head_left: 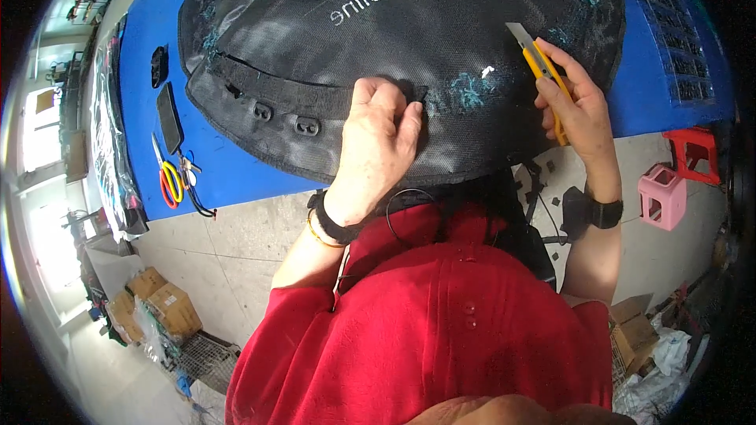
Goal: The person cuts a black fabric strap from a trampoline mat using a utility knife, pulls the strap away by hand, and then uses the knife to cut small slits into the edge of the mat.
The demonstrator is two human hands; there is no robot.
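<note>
Teal thread scraps (470, 90) sit in clumps on the black fabric round (441, 39), suggesting some stitching is already cut; how much is left I cannot tell. The round lies on the blue worktop (236, 177), the black strap (295, 93) curving left to right along its near side. The left hand (372, 134) grasps the strap; the right hand (581, 110) grips a yellow cutter (539, 61), blade pointing away and leftward.
</note>
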